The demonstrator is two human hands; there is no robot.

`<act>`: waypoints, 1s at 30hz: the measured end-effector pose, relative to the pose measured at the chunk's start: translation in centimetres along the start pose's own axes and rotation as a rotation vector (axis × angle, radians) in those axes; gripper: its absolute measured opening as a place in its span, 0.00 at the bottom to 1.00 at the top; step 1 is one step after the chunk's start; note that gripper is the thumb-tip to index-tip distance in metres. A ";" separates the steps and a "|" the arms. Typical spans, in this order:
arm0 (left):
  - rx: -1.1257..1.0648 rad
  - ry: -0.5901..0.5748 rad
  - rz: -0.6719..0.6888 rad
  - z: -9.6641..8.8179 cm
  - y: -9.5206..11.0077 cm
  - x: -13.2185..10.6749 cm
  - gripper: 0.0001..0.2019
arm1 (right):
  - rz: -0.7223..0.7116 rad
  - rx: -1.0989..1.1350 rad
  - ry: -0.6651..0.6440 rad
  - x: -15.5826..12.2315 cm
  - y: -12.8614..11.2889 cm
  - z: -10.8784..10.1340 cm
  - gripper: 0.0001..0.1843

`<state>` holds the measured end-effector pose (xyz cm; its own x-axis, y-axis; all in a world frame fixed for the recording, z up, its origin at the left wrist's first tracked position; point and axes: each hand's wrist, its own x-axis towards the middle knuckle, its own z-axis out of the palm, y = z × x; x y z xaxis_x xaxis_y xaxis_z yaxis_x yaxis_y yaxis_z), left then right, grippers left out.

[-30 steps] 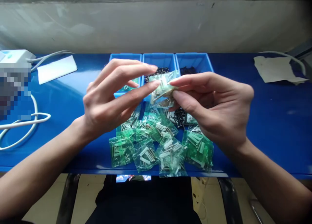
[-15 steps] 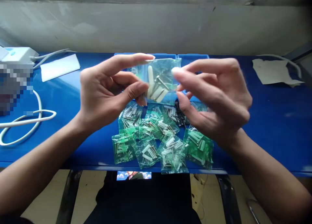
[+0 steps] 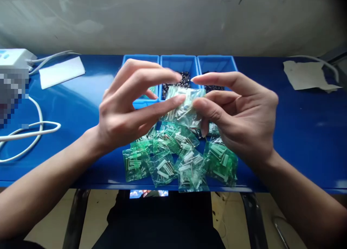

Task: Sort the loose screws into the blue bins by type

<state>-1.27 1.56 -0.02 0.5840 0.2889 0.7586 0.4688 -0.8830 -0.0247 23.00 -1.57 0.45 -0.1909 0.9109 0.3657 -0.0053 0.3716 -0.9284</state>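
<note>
Pinched between left hand [image 3: 121, 108] and right hand [image 3: 238, 115]: a green-tinted plastic bag of screws and white pegs [image 3: 184, 106], just above a heap of similar bags [image 3: 189, 166]; fingertip-only hold, hence slip risk; excess pressure, risk of split film, spilled parts.

Green bag pile [image 3: 162, 167] before blue bins [image 3: 179, 64]

The only view comes from a camera worn on the person's head, facing forward and tilted down, close above a glossy blue workbench [image 3: 298, 144]. A grey plaster wall [image 3: 173, 25] fills the top of the frame. The person's left hand [image 3: 127, 104] and right hand [image 3: 238, 115] sit mid-frame, and dark clothing [image 3: 162, 220] shows along the bottom edge.
</note>
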 end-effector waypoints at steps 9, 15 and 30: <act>0.097 -0.112 -0.644 -1.3 -3.8 -0.5 0.17 | -0.118 -0.067 0.067 0.4 0.2 -0.7 0.06; 0.059 -0.289 -0.689 -1.1 -5.8 -1.6 0.15 | -0.097 -0.162 -0.006 0.0 0.3 -0.3 0.05; 0.051 -0.571 -0.494 -0.9 -4.9 -1.3 0.39 | -0.594 -0.772 -0.685 1.1 0.7 -3.4 0.22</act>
<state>-4.97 5.17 -0.28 0.5442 0.8054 0.2349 0.7868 -0.5872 0.1903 26.11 0.26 0.41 -0.8443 0.3616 0.3956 0.2776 0.9264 -0.2544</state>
